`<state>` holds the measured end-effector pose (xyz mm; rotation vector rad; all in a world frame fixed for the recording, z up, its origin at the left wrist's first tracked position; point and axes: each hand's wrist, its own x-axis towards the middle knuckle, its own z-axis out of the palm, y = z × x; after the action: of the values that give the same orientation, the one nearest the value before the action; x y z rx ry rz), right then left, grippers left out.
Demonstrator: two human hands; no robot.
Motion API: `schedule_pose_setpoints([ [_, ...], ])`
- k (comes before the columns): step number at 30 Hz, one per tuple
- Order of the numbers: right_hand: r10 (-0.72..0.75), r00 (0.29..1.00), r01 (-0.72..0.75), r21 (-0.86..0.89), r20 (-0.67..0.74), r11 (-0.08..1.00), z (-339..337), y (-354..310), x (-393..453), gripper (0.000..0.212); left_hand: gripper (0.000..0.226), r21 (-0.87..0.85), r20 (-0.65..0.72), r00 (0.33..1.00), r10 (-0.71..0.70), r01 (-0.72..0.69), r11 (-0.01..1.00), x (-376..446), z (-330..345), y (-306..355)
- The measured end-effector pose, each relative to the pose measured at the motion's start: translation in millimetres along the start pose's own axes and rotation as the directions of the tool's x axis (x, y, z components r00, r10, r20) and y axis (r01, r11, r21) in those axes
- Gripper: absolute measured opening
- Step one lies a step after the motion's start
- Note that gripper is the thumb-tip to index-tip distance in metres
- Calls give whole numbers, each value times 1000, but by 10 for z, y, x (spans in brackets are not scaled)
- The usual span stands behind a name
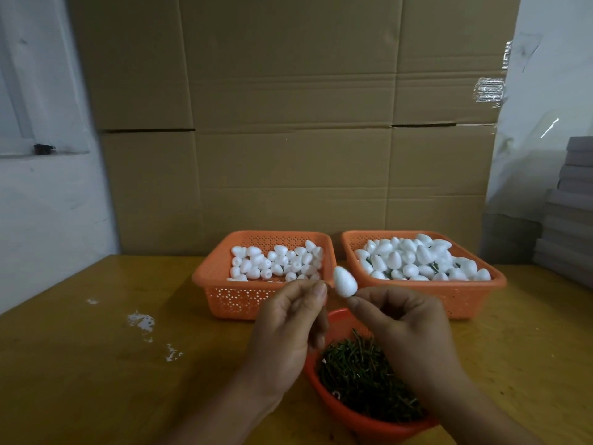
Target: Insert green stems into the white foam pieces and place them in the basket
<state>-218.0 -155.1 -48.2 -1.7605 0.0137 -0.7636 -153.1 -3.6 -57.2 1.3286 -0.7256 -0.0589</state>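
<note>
My right hand [401, 329] pinches a white egg-shaped foam piece [345, 281] by its narrow end and holds it up over the table. My left hand [288, 329] is raised beside it, thumb and fingers pinched together close to the foam; whether a stem is between them I cannot tell. Below both hands sits a round orange bowl [349, 409] full of green stems [362, 374]. Behind stand two orange baskets: the left basket [231, 290] holds plain foam pieces, the right basket [462, 297] holds foam pieces with green stems showing between them.
The baskets stand on a yellow wooden table [80, 364] with white foam crumbs [141, 321] at the left. A wall of cardboard boxes [288, 123] rises behind the baskets. Grey stacked sheets [568, 213] stand at the right edge.
</note>
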Motion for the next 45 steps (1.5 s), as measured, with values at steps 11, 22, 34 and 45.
schedule_pose_setpoints([
  [11,76,890,-254,-353,-449,900,-818,470,739,15,38,85,-10,1000,-6,7,996,-34,35,-39],
  [22,147,873,-479,-763,-465,435,-1128,535,1248,33,30,141,22,1000,-16,12,990,-52,42,-57],
  [34,91,965,-227,-615,-246,755,-848,136,879,30,32,313,-104,993,50,-15,950,26,-54,-78],
  [45,68,987,48,-668,146,743,-333,-148,117,43,16,631,-244,954,173,20,775,576,-528,-22],
])
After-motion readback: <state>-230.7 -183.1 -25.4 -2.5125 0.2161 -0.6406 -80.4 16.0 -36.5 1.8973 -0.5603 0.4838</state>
